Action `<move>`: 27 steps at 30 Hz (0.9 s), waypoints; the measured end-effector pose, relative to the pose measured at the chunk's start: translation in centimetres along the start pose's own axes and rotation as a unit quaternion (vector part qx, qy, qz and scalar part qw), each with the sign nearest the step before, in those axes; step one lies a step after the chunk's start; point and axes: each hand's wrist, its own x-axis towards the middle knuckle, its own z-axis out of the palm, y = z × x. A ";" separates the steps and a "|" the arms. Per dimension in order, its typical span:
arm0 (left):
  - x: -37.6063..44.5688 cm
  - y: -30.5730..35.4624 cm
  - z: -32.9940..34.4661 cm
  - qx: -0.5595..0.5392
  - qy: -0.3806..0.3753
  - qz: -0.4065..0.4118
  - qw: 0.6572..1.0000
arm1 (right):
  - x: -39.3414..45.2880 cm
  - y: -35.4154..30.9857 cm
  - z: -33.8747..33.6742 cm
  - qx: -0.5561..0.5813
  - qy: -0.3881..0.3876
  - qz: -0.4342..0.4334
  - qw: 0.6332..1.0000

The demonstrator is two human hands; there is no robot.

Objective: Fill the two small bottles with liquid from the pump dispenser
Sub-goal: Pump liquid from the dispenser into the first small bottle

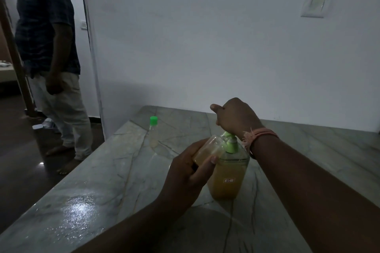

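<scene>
A clear pump dispenser (227,178) with yellowish liquid and a green pump head (230,141) stands on the grey stone counter (102,181). My right hand (236,118) rests closed on top of the pump head, a pink thread band on its wrist. My left hand (188,172) holds a small clear bottle (207,150), tilted, with its mouth against the green nozzle; it is partly filled with yellowish liquid. A second small bottle (153,132) with a green cap stands upright farther left on the counter, apart from both hands.
A white wall rises right behind the counter, with a switch plate (314,5) high on the right. A person (51,53) stands barefoot on the dark floor left of the counter's edge. A wet shine lies on the near-left counter (80,209).
</scene>
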 end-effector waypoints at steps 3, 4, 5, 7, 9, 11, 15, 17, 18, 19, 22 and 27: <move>-0.2 0.0 0.0 0.003 -0.003 0.002 1.000 | -0.2 0.1 0.3 -0.005 -0.016 0.012 1.000; -0.2 0.1 0.0 0.007 -0.004 0.003 1.000 | -0.4 0.0 0.2 -0.012 -0.013 0.012 1.000; -0.2 0.1 0.0 0.010 -0.006 0.002 1.000 | -0.6 -0.2 0.0 -0.021 -0.010 0.009 1.000; -0.3 0.1 0.1 0.017 -0.006 -0.005 1.000 | -1.1 -0.7 -0.7 -0.044 -0.014 0.007 0.999; -0.4 0.1 0.1 0.014 -0.002 -0.011 1.000 | -1.3 -1.4 -1.4 -0.063 -0.027 0.003 0.998; -0.4 0.1 0.1 0.007 -0.001 -0.005 1.000 | -1.5 -1.5 -1.4 -0.059 -0.022 -0.004 0.998; -0.2 0.3 0.0 0.020 -0.003 0.001 1.000 | -1.5 -0.7 -0.7 -0.036 -0.009 0.007 0.999; -0.2 0.3 0.0 0.020 -0.004 -0.006 1.000 | -1.5 -0.5 -0.5 -0.025 -0.019 0.015 0.999; -0.3 0.2 0.0 0.019 -0.005 -0.008 1.000 | -1.5 -0.6 -0.6 -0.034 -0.020 0.016 0.999; -0.3 0.3 0.0 0.018 -0.006 -0.008 1.000 | -1.6 -0.7 -0.6 -0.046 -0.018 0.013 0.999; -0.2 0.3 0.1 0.021 -0.010 -0.002 1.000 | -1.1 -0.8 -0.8 -0.047 -0.028 0.004 0.998; -0.1 -0.1 0.2 0.005 -0.018 -0.011 1.000 | -0.8 -0.5 -0.7 -0.046 -0.014 0.008 0.999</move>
